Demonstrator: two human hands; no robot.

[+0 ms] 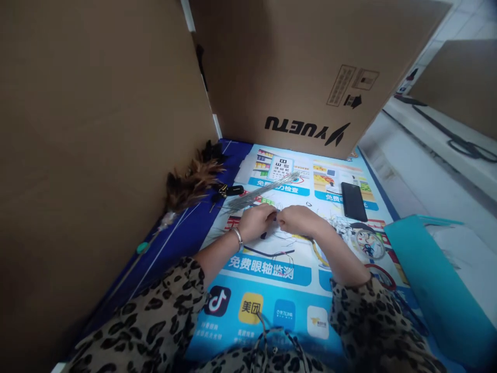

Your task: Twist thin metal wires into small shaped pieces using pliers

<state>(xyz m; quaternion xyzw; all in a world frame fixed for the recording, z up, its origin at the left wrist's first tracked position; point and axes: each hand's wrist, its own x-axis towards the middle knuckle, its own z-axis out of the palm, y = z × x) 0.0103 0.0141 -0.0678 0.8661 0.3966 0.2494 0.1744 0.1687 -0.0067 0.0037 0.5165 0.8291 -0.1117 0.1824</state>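
My left hand (257,223), with a silver bracelet at the wrist, is closed in a pinch over the printed sheet (267,287). Fingertip to fingertip with it, my right hand (297,220) is closed too. A small dark bit shows between them, too tiny to name. Just beyond both hands lies a bundle of thin silvery wires (267,190), slanting up to the right. Loose thin strands are scattered by my right hand. A dark thin strip (267,254) lies on the sheet below my left hand.
Cardboard panels (310,77) stand behind and on the left (97,129). A feathered wand (190,181) and keys with a black fob (233,190) lie left. On the right are a black phone (353,201), a round clear dish (370,243), a red ring (382,277) and a teal box (430,280).
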